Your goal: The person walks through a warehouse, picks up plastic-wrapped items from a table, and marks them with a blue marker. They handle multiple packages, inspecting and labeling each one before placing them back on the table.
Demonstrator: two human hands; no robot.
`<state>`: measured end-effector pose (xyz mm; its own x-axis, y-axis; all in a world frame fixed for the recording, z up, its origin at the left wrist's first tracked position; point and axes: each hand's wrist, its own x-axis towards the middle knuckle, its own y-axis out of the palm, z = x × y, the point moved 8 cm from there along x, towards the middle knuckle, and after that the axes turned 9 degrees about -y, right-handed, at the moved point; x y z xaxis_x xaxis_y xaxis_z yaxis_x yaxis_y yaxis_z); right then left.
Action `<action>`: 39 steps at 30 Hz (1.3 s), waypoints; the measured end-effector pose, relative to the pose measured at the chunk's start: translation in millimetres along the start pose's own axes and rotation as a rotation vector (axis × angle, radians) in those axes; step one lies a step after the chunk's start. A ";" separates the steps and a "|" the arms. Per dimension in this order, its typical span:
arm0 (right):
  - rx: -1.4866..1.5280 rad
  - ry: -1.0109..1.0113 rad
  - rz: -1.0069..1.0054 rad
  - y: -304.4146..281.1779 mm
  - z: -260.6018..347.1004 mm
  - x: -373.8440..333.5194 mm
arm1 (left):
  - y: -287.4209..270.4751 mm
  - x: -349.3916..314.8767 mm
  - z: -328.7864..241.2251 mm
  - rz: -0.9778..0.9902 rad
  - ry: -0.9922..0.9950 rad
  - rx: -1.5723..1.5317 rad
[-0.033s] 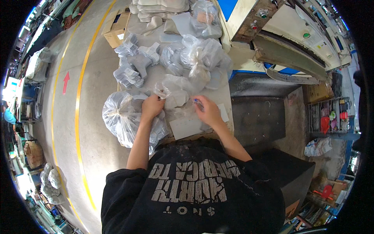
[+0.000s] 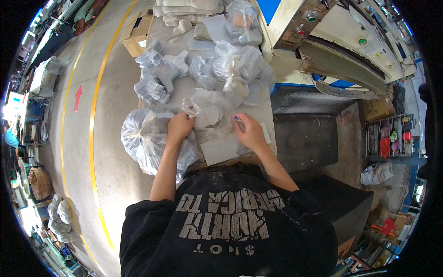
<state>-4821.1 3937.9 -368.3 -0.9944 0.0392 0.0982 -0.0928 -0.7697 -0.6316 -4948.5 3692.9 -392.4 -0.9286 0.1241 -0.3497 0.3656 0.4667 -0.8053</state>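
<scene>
In front of me on the table, a clear plastic bag (image 2: 213,99) lies loosely spread, with pale grey flat pieces showing in or under it. My left hand (image 2: 181,126) is closed on the bag's left edge. Across from it, my right hand (image 2: 249,130) is pinched on the bag's thin film at the right, and a small blue spot shows at its fingertips. A tied, full plastic bag (image 2: 145,134) rests against my left wrist. Partly under the film, near my right hand, lies a pale rectangular sheet (image 2: 219,150).
Stacks of grey cut pieces (image 2: 154,87) sit at the table's left. More filled plastic bags (image 2: 233,64) stand beyond my hands, with pale stacks (image 2: 189,9) at the far end. A machine (image 2: 341,51) borders the table at right; a cardboard box (image 2: 137,34) stands at left.
My right hand has shifted very slightly to the right. My left hand stays almost where it was.
</scene>
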 end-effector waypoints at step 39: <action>0.333 -0.203 -0.183 -106.5 155.5 -12.8 | -21.9 -173.2 -104.9 0.812 0.024 -1.185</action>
<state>-4790.6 3920.3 -182.7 -0.9298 0.0941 0.3559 -0.2125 -0.9266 -0.3101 -4802.4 3753.0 -264.0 -0.4976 0.7138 -0.4929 0.5294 0.7000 0.4793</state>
